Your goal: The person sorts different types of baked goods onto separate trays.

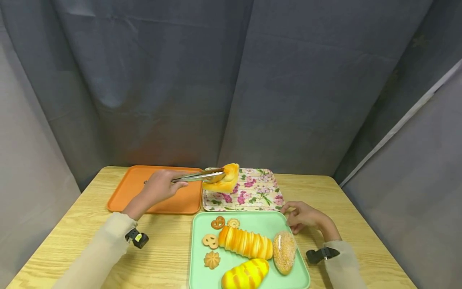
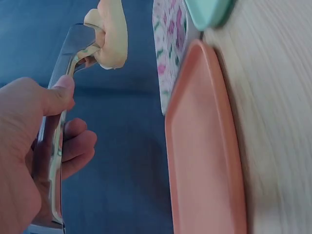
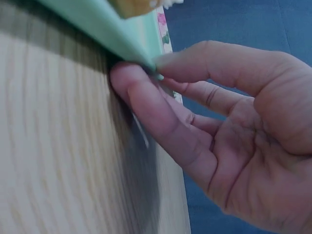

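Observation:
My left hand [image 1: 161, 188] grips metal tongs [image 1: 196, 176], thumb on one side and fingers curled round the other in the left wrist view. Between the tongs' tips hangs a golden-yellow bread piece [image 1: 231, 179], held up above the floral tray [image 1: 260, 194]. At the right, my right hand [image 1: 304, 216] pinches the rim of the mint-green tray [image 1: 252, 217], its thumb at the top edge and fingertips at the underside. On that tray lie a ridged long bread roll [image 1: 245, 243], a yellow striped bread [image 1: 247, 275] and a crumb-coated oval bun [image 1: 284, 253].
An orange tray [image 1: 173, 206] stands at the back left, beside the floral one. Several small cookies, among them a pretzel [image 1: 218, 222] and a flower-shaped cookie [image 1: 211, 260], lie on the green tray's left side. Behind the wooden table [image 1: 162, 249] hangs a grey curtain [image 1: 231, 80].

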Tool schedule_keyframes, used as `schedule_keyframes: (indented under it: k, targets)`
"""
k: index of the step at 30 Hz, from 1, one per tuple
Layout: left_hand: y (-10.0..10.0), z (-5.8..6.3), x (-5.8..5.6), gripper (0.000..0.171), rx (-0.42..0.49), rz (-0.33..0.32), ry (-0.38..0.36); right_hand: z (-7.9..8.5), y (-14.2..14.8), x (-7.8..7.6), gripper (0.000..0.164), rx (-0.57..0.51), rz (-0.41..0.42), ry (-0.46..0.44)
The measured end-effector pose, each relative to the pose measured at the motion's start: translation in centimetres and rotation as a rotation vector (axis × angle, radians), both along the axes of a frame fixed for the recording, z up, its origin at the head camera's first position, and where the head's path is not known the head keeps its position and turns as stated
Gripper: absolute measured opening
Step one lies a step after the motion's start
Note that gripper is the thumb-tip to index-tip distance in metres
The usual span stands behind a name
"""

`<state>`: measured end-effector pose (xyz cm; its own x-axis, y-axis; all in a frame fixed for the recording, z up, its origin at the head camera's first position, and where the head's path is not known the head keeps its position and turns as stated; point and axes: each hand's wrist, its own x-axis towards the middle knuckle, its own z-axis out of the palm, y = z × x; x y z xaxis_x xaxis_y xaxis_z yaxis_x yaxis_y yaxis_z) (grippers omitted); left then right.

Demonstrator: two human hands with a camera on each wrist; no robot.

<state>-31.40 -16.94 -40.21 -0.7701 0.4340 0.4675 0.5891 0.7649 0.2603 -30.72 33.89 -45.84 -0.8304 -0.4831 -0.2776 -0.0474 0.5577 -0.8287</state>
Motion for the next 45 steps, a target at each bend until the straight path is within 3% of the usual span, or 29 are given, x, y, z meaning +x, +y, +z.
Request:
schedule_keyframes:
  k: [11,25,35,45]
  targets:
    - [-3.9,-1.1,-0.9,0.042,0.010,0.097,-0.018,0.1,-0.8,0.2,0.033,0.023,-0.056,0.021]
    - [-8.2,-1.8,-1.9,0.040,-0.057,0.184,0.010,0.1,-0.6,0.2,0.033,0.029,-0.029,0.010]
    - [-10.4,-2.1,-1.5,0.044,-0.099,0.260,-0.100,0.1,-0.5,0.2,0.033,0.023,-0.022,0.001]
    - [-14.4,-2.2,-0.5,0.045,-0.143,0.306,-0.094,0.0,-0.4,0.1,0.034,0.019,-0.030,-0.008]
